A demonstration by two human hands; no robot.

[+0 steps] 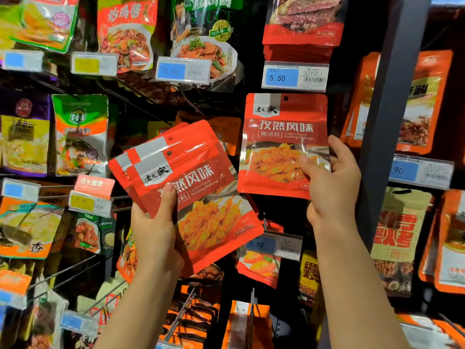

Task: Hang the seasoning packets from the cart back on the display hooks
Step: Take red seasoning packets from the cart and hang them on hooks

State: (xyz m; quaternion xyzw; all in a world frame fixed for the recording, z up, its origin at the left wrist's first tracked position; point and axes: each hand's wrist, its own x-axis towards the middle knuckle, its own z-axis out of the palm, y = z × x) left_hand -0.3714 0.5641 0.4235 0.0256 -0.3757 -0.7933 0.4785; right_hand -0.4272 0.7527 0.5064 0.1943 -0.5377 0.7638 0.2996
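Note:
My left hand [156, 230] grips a fanned stack of red cumin seasoning packets [201, 197], tilted to the right, with my thumb across the front one. My right hand [329, 182] pinches a single red cumin packet [281, 137] by its right edge and holds it upright in front of the dark display wall. That packet's hang hole [286, 98] sits near its top, just below the 5.50 price tag [294, 76]. Whether the hole is on a hook cannot be told. The cart is out of view.
Hooks with other seasoning packets cover the wall: green and yellow ones [80, 134] at left, orange ones [417, 102] at right. A dark upright post [387, 122] stands right of my right hand. Bare metal hooks [75, 270] jut out at lower left. A second 5.50 tag [274, 245] hangs below.

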